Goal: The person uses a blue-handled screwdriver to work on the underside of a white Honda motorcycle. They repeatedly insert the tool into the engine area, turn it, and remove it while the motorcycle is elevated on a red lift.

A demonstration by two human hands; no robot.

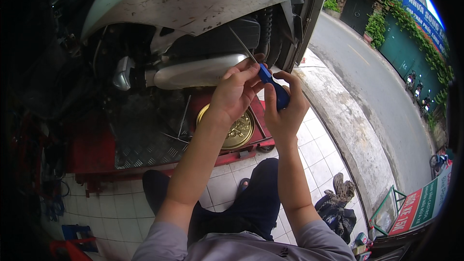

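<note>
A screwdriver point(265, 74) with a blue handle and a thin metal shaft is held between my two hands. Its shaft slants up and left, the tip in front of the dark box point(212, 38) under a motorbike's scuffed silver side panel point(193, 0). My left hand point(237, 89) closes its fingers around the shaft, close to the front of the handle. Wrapped around the handle's thick rear end is my right hand point(289, 104), thumb along its near side. Below the panel, the silver exhaust muffler point(193, 71) runs just left of my left hand.
A red lift platform point(92, 150) with a tread-plate surface carries the motorbike. On it lies an embossed gold round dish point(241, 130), partly behind my left forearm. A dark bundle of cloth point(338, 205) rests on white floor tiles point(222, 191) at right, beside the doorway sill and street.
</note>
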